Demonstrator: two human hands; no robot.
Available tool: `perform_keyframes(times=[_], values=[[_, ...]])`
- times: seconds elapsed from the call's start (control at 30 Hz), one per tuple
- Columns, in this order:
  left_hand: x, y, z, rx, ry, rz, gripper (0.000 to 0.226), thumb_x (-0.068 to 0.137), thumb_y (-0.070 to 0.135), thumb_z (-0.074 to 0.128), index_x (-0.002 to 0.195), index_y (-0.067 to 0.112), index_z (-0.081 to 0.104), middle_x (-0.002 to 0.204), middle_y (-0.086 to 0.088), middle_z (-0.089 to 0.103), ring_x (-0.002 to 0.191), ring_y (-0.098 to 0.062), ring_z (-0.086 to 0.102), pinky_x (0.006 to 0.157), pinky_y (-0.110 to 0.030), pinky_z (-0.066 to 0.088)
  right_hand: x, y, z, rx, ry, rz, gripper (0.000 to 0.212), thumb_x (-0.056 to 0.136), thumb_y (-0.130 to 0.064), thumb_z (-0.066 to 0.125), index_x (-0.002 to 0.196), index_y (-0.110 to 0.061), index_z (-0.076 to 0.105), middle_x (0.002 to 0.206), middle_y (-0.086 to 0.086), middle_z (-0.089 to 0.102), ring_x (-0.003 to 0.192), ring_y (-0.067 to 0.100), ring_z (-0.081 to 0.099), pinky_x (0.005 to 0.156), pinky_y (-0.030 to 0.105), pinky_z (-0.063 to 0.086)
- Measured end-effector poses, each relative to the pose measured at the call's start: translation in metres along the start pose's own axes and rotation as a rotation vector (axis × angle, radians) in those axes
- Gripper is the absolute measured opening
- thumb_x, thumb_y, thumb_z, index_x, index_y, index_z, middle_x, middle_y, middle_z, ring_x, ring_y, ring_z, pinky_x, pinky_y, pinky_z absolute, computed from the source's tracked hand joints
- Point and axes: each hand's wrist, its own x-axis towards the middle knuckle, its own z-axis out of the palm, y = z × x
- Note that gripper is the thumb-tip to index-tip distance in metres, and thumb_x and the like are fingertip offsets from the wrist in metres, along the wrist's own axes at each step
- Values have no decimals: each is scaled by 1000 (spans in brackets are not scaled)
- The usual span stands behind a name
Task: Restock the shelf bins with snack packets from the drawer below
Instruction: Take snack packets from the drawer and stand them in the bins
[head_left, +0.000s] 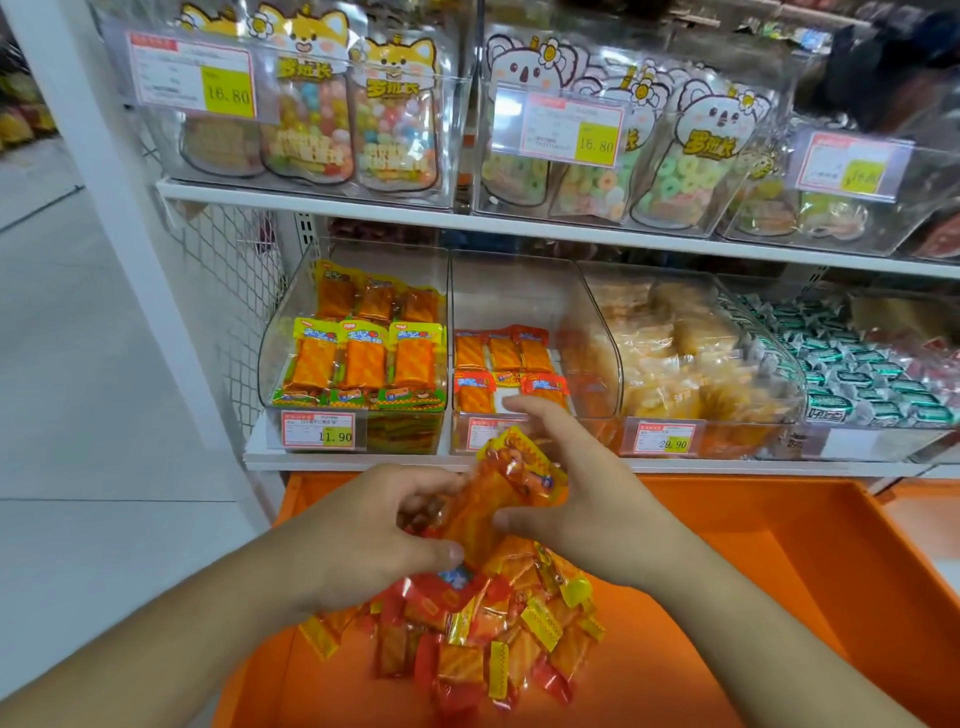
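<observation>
Both hands hold a small bunch of orange snack packets (498, 493) above the open orange drawer (779, 545). My left hand (374, 530) grips the bunch from the left with curled fingers. My right hand (576, 478) holds it from the right, thumb beneath and fingers spread above. A pile of red and yellow packets (483, 639) lies in the drawer below the hands. Straight ahead, the clear bin with red-topped packets (524, 301) is only part full. The left bin (358, 343) holds rows of yellow-topped packets.
To the right stand bins of pale yellow packets (685, 353) and green-wrapped sweets (852, 364). The upper shelf (467, 213) carries clear bins of candy pouches. A white upright post (109, 156) and wire mesh (234, 280) border the left; tiled floor lies beyond.
</observation>
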Motion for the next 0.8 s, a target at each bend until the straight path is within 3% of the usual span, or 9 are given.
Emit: perform_keyframes(times=[0.03,0.1,0.17,0.27,0.37,0.5,0.63,0.7,0.8], values=[[1,1,-3,3,-2,-7,54,82,19,87,129,40,68,116,27,73,111,11,64,104,-25,49,1,1,-2,26,-41,-23,69,81,-27,90,135,-48,52,123,-28,60,113,-13,57,89,15,49],[1,2,-11,-34,44,-15,53,75,24,91,122,38,73,112,18,77,110,2,69,103,-36,55,3,3,-1,179,-38,-38,30,88,-24,84,113,-27,68,104,-6,74,97,12,72,87,42,60],[1,4,-19,-89,128,-14,52,65,36,91,115,38,76,108,9,78,107,-11,73,98,-47,58,2,4,2,372,11,16,14,91,-21,81,97,-15,70,92,10,76,87,32,75,85,57,60],[4,4,-21,-417,256,16,47,63,23,94,107,20,79,104,-13,79,100,-35,75,94,-57,58,1,4,4,627,-39,101,20,87,-9,82,98,-7,66,79,14,75,68,33,72,69,46,60],[4,8,-10,-651,320,32,38,70,12,88,107,8,79,107,-20,77,97,-36,76,86,-48,62,-1,-3,11,642,-172,96,22,85,0,81,100,-10,67,80,9,76,74,25,73,68,31,57],[3,12,1,-764,267,41,28,84,21,75,110,11,80,112,-17,77,102,-32,75,88,-44,59,-4,-3,30,633,-124,71,29,85,-4,82,103,5,61,85,25,72,82,30,71,83,44,56],[-1,13,1,-557,147,99,36,88,15,79,121,27,74,120,-6,76,115,-23,71,102,-45,52,-6,-8,31,761,14,113,20,87,-2,79,97,5,63,82,16,77,78,26,74,68,30,56],[-1,11,2,-383,187,87,36,90,14,76,119,36,74,116,4,78,112,-13,72,104,-42,53,-7,-9,30,753,35,128,18,89,-2,76,82,-7,60,63,0,68,60,13,64,57,19,47],[-1,9,6,-296,253,52,31,92,20,76,114,41,75,109,10,79,105,-9,73,103,-46,54,-5,-9,32,633,37,117,29,92,-8,77,77,-14,52,53,-10,50,48,7,42,50,20,34]])
